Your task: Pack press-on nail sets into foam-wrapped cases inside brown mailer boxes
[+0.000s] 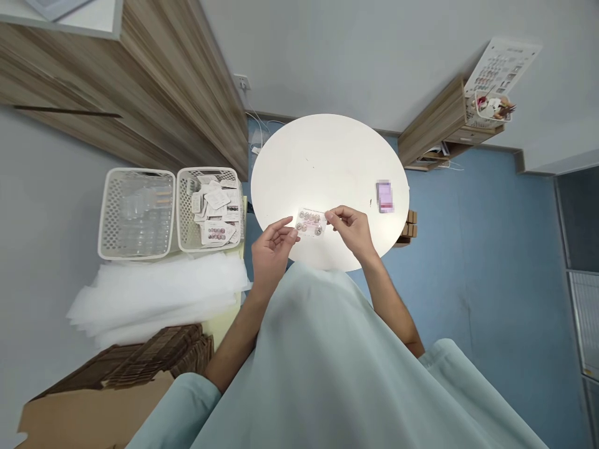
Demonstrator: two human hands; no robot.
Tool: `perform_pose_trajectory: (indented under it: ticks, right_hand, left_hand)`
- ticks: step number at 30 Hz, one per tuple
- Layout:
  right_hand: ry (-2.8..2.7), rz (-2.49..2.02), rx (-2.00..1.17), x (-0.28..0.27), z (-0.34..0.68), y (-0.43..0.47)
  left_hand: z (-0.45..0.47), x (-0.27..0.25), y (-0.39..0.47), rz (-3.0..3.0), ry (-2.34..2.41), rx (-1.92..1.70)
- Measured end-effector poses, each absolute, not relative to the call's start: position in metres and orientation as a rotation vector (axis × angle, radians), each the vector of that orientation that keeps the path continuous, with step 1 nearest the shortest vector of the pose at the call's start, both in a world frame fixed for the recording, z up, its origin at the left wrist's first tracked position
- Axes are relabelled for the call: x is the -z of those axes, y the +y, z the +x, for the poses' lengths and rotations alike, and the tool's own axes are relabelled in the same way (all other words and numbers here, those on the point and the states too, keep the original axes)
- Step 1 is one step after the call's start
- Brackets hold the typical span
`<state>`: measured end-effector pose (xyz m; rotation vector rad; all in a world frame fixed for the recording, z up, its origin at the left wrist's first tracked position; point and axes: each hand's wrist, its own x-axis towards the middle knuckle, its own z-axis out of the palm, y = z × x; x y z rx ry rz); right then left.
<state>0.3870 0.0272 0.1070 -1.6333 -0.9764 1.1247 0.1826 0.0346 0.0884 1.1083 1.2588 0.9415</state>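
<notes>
In the head view, the round white desk (327, 149) sits ahead of the person, and a card with round beads (309, 223) is over its near part. The right hand (350, 229), above the near right of the desk, pinches the card's upper corner between thumb and forefinger, its other fingers curled, the forearm slanting in. The left hand (274, 246), at the desk's near left edge, has its forefinger reaching forward and parted from the thumb beside the card; whether thumb and curled fingers pinch it, I cannot tell. A blurred purple item (385, 196) lies towards the desk's right edge.
</notes>
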Motion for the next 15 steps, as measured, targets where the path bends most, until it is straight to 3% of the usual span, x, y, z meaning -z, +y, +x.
perform_pose_trajectory:
  ticks: [15]
  right_hand:
    - [-1.059, -1.532, -1.2, -0.105, 0.388, 0.028]
  left_hand:
    - [0.192, -0.093, 0.039, 1.037, 1.177, -0.868]
